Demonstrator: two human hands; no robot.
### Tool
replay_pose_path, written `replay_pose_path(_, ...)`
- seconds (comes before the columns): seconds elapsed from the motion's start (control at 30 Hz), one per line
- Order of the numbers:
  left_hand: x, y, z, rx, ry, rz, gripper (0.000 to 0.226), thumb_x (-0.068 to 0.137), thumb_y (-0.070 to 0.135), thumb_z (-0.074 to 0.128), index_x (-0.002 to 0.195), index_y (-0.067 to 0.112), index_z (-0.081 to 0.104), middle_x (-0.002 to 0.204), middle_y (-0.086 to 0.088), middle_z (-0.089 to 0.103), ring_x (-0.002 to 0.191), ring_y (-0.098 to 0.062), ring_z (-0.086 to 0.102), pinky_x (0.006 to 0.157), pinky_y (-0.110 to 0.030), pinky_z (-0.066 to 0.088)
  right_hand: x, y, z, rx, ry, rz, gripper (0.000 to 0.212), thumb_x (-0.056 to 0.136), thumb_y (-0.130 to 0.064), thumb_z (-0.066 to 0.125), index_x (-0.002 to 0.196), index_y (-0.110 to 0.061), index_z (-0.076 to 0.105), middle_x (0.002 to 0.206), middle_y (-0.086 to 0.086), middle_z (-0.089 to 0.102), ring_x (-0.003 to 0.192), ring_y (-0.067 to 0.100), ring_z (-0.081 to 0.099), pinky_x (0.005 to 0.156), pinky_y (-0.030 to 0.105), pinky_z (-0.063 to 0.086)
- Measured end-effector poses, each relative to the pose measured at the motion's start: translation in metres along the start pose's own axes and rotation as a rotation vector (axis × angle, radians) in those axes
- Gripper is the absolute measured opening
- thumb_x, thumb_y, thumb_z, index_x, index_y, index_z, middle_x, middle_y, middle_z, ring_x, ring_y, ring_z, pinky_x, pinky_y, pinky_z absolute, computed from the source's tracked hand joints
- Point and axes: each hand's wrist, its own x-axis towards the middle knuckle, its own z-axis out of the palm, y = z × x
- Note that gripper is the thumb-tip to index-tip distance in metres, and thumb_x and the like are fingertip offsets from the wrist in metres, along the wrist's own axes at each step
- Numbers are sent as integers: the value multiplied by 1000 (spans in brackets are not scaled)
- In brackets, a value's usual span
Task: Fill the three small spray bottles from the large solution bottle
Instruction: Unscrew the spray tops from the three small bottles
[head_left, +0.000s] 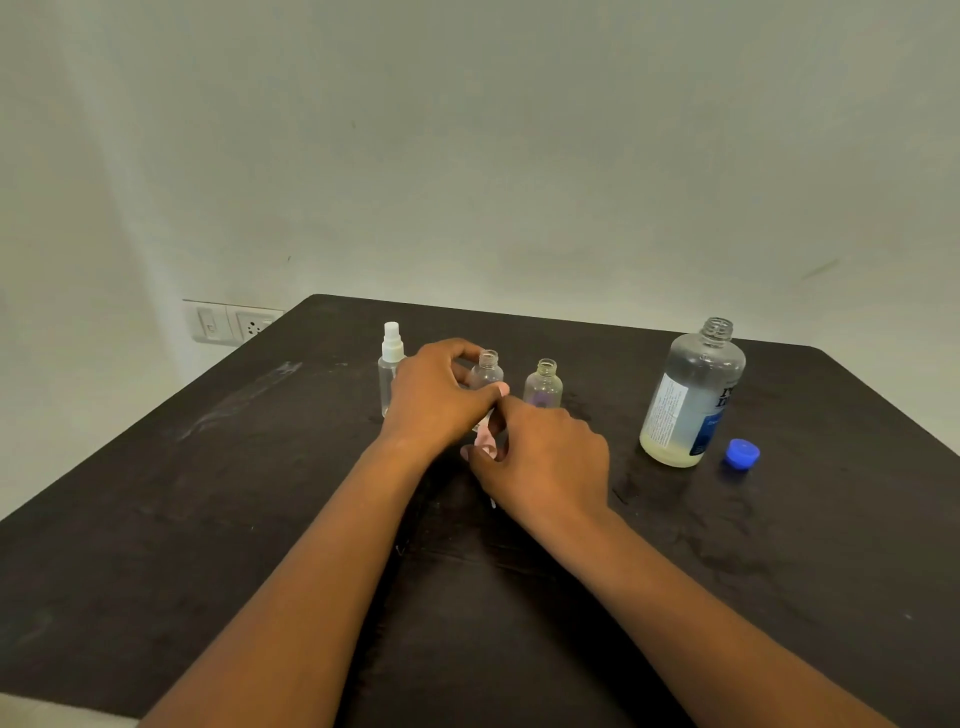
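Three small clear spray bottles stand in a row on the dark table (208, 519). The left bottle (389, 376) wears a white spray top. My left hand (436, 397) grips the uncapped middle bottle (487, 370). The right small bottle (543, 384) stands open, with a purple patch low on it. Just in front of the middle bottle, my right hand (545, 457) holds a pink spray head (484, 441). The large solution bottle (691, 397) stands uncapped at the right, with a little pale liquid at its bottom.
A blue cap (742, 453) lies on the table beside the large bottle. A wall socket and switch (231, 322) sit on the wall beyond the table's left corner. The wall runs close behind the table's far edge.
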Motion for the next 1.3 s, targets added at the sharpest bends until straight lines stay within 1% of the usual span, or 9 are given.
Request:
replay_pose_path(0.23,-1,5,-1,-28,40,10,33,86,37,83,116,26,75,100,9,77,94,-8,73,89,-41,64,-2,0,-2,-5,11,2,43,85,-70,65,106,-33,63,97,-3,69,89,26,69,66,33,39)
replay_pose_path(0.33,-6,13,-3,-32,272,147,23,91,39,77,108,23,78,103,12,76,93,-3,70,90,-28,59,-2,1,-3,5,2,12,43,85,-71,63,101,-31,65,91,-4,70,88,26,70,66,33,39)
replay_pose_path(0.43,-11,24,-12,5,603,326,11,90,37,69,96,29,75,100,15,72,65,-2,61,69,-7,41,-2,0,-5,0,5,15,44,84,-72,62,100,-32,64,88,-6,70,87,25,70,65,34,39)
replay_pose_path(0.57,-7,19,-21,51,812,184,33,83,23,65,116,24,67,123,2,61,108,-22,59,88,-12,30,-3,-1,-4,16,-9,13,45,83,-73,62,102,-33,63,89,-7,70,88,24,70,68,34,43)
replay_pose_path(0.7,3,6,-28,54,576,-248,64,81,24,69,142,22,50,150,-3,49,143,-31,39,111,-45,32,-5,-1,-5,28,-9,3,46,83,-75,61,104,-34,62,88,-8,69,88,22,69,69,34,45)
replay_pose_path(0.8,10,-7,-33,3,297,-445,56,79,27,72,133,19,60,138,-7,60,132,-34,52,112,-55,43,-4,4,-8,41,-2,11,46,85,-75,57,103,-34,62,85,-9,68,86,19,69,71,34,51)
replay_pose_path(0.87,11,-12,-33,-77,202,-474,41,78,23,73,118,16,67,120,-8,67,116,-33,61,106,-55,51,-4,7,-9,47,3,13,47,85,-77,56,102,-34,62,84,-10,68,86,18,68,73,34,53)
replay_pose_path(1.0,16,-22,-31,-10,193,-446,38,87,21,74,124,15,67,114,-5,67,104,-26,63,89,-42,52,-7,5,-10,58,-27,-22,49,84,-78,57,106,-35,63,84,-10,67,86,16,67,74,35,55)
replay_pose_path(1.3,21,-33,-26,30,329,-325,19,88,28,77,106,27,70,102,1,71,104,-28,69,94,-41,53,-14,-4,-11,147,43,-164,35,88,-64,63,109,-36,65,83,-14,66,83,7,64,66,31,54)
